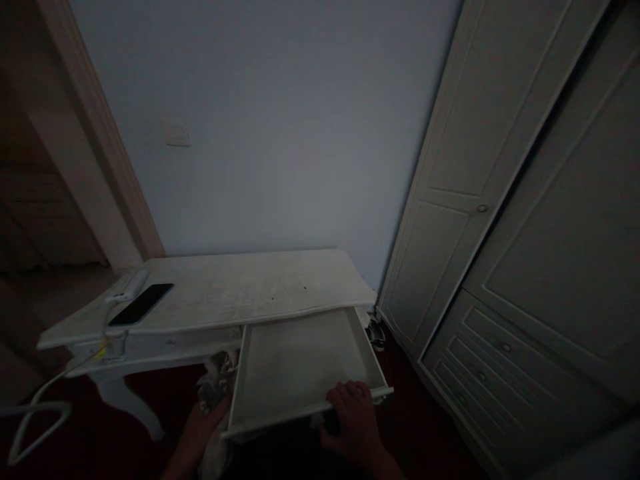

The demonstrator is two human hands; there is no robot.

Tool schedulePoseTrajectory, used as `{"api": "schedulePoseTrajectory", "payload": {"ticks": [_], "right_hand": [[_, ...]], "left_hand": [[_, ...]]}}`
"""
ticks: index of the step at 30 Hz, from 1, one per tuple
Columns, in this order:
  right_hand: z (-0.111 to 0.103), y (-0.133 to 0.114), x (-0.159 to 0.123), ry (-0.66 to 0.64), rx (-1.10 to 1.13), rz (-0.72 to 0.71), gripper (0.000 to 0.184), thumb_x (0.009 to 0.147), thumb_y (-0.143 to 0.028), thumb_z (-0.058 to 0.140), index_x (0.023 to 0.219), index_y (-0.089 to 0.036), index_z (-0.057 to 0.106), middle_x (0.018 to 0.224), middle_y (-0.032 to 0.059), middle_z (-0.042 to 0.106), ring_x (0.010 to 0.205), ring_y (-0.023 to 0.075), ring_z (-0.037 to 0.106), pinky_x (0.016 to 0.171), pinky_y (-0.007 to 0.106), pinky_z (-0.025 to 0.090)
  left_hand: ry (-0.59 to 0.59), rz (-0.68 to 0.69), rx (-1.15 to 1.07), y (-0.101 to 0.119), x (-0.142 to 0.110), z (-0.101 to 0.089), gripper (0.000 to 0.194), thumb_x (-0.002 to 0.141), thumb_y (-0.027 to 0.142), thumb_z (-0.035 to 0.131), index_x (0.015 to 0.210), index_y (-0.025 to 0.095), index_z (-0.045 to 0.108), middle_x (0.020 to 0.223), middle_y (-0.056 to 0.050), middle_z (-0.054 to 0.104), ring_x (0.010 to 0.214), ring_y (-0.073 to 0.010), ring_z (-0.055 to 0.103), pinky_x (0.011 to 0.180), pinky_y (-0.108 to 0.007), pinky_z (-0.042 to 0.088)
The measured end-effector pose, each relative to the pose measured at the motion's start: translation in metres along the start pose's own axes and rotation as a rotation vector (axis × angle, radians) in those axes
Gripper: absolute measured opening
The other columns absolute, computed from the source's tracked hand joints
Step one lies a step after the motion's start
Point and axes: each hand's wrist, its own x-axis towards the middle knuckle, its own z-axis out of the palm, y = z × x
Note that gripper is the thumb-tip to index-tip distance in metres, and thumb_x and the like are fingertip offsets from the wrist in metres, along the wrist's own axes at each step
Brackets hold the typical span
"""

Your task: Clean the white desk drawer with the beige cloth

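A white desk (200, 283) stands against the wall with its drawer (295, 363) pulled out toward me. The drawer's inside looks bare. My right hand (354, 420) is closed over the top edge of the drawer front, right of its middle, fingers bent inside. Low beside the drawer's left side, my left hand (207, 420) is closed on a crumpled, light patterned cloth (219, 380). Part of the cloth hangs below that hand. The dim light hides some of the left fingers.
A dark phone (141, 305) and a white power strip (128, 285) lie on the desk's left end. A white cable (43, 393) loops off that side. The wardrobe (445, 220) rises at the right. Dark items, possibly shoes (376, 333), sit behind the drawer.
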Motion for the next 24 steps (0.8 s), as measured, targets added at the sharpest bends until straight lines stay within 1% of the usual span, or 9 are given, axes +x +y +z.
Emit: {"api": "schedulePoseTrajectory", "payload": {"ticks": [2, 4, 7, 9, 11, 13, 19, 21, 24], "right_hand": [[-0.001, -0.001, 0.000, -0.016, -0.020, -0.005, 0.043, 0.070, -0.051, 0.077, 0.099, -0.025, 0.058, 0.094, 0.0009, 0.068, 0.089, 0.0247, 0.058, 0.093, 0.042, 0.034], [-0.003, -0.002, 0.001, -0.060, -0.031, 0.003, 0.040, 0.072, -0.051, 0.076, 0.097, -0.025, 0.058, 0.093, 0.0013, 0.067, 0.089, 0.0249, 0.058, 0.091, 0.042, 0.034], [-0.005, -0.003, 0.003, -0.075, -0.016, 0.019, 0.038, 0.073, -0.050, 0.076, 0.096, -0.025, 0.058, 0.092, 0.0016, 0.066, 0.089, 0.0252, 0.057, 0.090, 0.041, 0.034], [-0.005, -0.003, 0.004, -0.052, -0.001, 0.022, 0.037, 0.073, -0.049, 0.076, 0.095, -0.025, 0.058, 0.091, 0.0018, 0.066, 0.089, 0.0251, 0.056, 0.090, 0.041, 0.034], [-0.004, -0.003, 0.003, -0.037, 0.010, 0.019, 0.037, 0.073, -0.049, 0.077, 0.095, -0.025, 0.058, 0.091, 0.0016, 0.066, 0.089, 0.0249, 0.056, 0.089, 0.040, 0.034], [-0.003, -0.002, 0.003, -0.031, 0.021, 0.015, 0.037, 0.073, -0.049, 0.077, 0.095, -0.026, 0.058, 0.091, 0.0015, 0.066, 0.088, 0.0247, 0.056, 0.089, 0.040, 0.034], [-0.002, -0.001, 0.002, 0.006, -0.005, -0.008, 0.039, 0.072, -0.050, 0.076, 0.097, -0.025, 0.059, 0.091, 0.0016, 0.066, 0.088, 0.0253, 0.056, 0.087, 0.041, 0.034], [-0.003, -0.001, 0.003, 0.005, -0.010, -0.017, 0.038, 0.073, -0.050, 0.076, 0.096, -0.025, 0.059, 0.091, 0.0012, 0.065, 0.087, 0.0246, 0.056, 0.085, 0.040, 0.034], [-0.004, -0.003, 0.004, -0.017, -0.021, -0.021, 0.039, 0.073, -0.051, 0.076, 0.095, -0.025, 0.059, 0.089, 0.0010, 0.065, 0.086, 0.0244, 0.056, 0.084, 0.040, 0.034]], "left_hand": [[0.008, 0.048, 0.073, 0.002, -0.013, -0.009, 0.057, 0.058, 0.065, 0.080, 0.095, 0.024, 0.071, 0.094, -0.008, 0.081, 0.109, -0.0399, 0.072, 0.097, -0.050, 0.059], [-0.038, 0.147, 0.174, 0.010, -0.029, -0.014, 0.055, 0.065, 0.065, 0.076, 0.102, 0.024, 0.072, 0.104, -0.007, 0.081, 0.111, -0.0380, 0.071, 0.100, -0.047, 0.057], [-0.188, 0.357, 0.476, 0.030, -0.050, -0.009, 0.048, 0.071, 0.050, 0.075, 0.114, 0.028, 0.072, 0.126, -0.005, 0.075, 0.120, -0.0346, 0.066, 0.106, -0.042, 0.053], [-0.239, 0.441, 0.774, 0.045, -0.054, 0.002, 0.053, 0.071, 0.037, 0.075, 0.124, 0.031, 0.071, 0.141, -0.004, 0.066, 0.132, -0.0338, 0.057, 0.109, -0.041, 0.048], [-0.235, 0.471, 1.022, 0.058, -0.047, 0.017, 0.057, 0.076, 0.030, 0.071, 0.132, 0.032, 0.067, 0.150, -0.004, 0.058, 0.136, -0.0319, 0.051, 0.108, -0.040, 0.047], [-0.219, 0.503, 1.154, 0.071, -0.033, 0.029, 0.054, 0.083, 0.029, 0.067, 0.137, 0.032, 0.065, 0.150, -0.005, 0.056, 0.133, -0.0298, 0.051, 0.106, -0.039, 0.047], [-0.109, 0.661, 1.241, 0.108, 0.009, 0.055, 0.054, 0.090, 0.027, 0.063, 0.144, 0.023, 0.058, 0.144, -0.013, 0.057, 0.129, -0.0329, 0.049, 0.107, -0.043, 0.043], [-0.102, 0.667, 1.276, 0.114, 0.013, 0.060, 0.051, 0.091, 0.026, 0.062, 0.141, 0.022, 0.060, 0.142, -0.014, 0.058, 0.128, -0.0339, 0.049, 0.103, -0.043, 0.045], [-0.074, 0.637, 1.312, 0.111, 0.010, 0.063, 0.054, 0.089, 0.024, 0.061, 0.143, 0.023, 0.058, 0.149, -0.014, 0.053, 0.133, -0.0372, 0.044, 0.096, -0.043, 0.049]]}}
